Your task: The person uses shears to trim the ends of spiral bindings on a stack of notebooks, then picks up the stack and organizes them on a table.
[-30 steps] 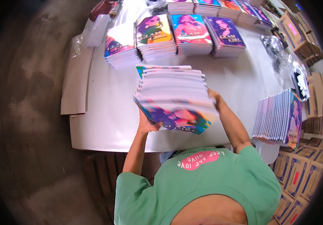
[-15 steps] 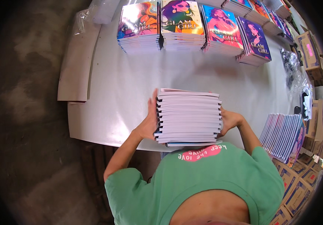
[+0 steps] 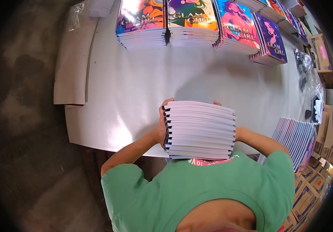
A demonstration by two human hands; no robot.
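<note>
A thick stack of spiral-bound notebooks (image 3: 200, 129) is held on edge against my chest, over the table's near edge, white page edges facing up. My left hand (image 3: 161, 125) presses its left side, along the dark bindings, with fingertips curled at the far corner. On the right side my right hand (image 3: 239, 133) clasps the stack; most of its fingers are hidden behind the notebooks, though fingertips show at the far edge.
Stacks of notebooks with colourful illustrated covers (image 3: 191, 19) line the table's (image 3: 135, 85) far side. Another notebook row (image 3: 292, 141) leans at the right edge. Clear plastic wrap (image 3: 305, 67) and cardboard boxes (image 3: 323, 54) lie beyond. Brown cardboard (image 3: 71, 65) covers the left edge.
The stack has come slightly nearer my chest and to the right, its pages now pressed more evenly together. My right hand has reached further around its far side.
</note>
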